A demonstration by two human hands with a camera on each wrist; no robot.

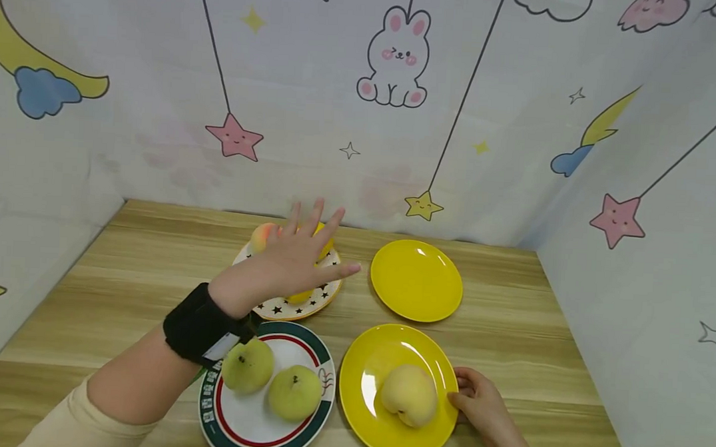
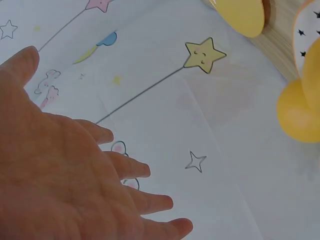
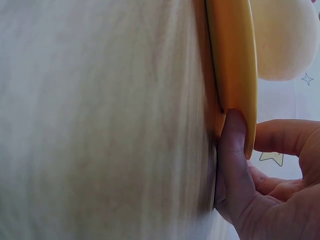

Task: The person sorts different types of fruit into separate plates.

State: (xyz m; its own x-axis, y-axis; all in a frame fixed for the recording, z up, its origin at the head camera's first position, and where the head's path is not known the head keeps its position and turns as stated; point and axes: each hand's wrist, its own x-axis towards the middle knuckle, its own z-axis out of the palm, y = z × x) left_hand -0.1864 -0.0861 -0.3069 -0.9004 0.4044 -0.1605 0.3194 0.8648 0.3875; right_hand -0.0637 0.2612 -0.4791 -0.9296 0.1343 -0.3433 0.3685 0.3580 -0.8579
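My left hand (image 1: 290,257), a black strap round its wrist, hovers with fingers spread above a star-patterned plate (image 1: 326,294). Its bare palm fills the lower left of the left wrist view. Under it, partly hidden, lie a blushed peach (image 1: 261,236) and yellow fruit (image 1: 300,297). At the front right, my right hand (image 1: 481,401) pinches the edge of a yellow plate (image 1: 358,410), thumb on top and a finger (image 3: 234,145) below the rim. On that plate sits a pale yellow peach (image 1: 409,395).
A second yellow plate (image 1: 417,281) stands behind the first. Left of the front one, a green-rimmed white plate (image 1: 253,435) holds two yellow-green pears (image 1: 294,393), partly under my left forearm. A printed cloth (image 1: 313,161) walls the wooden table (image 1: 510,310) at the back and sides.
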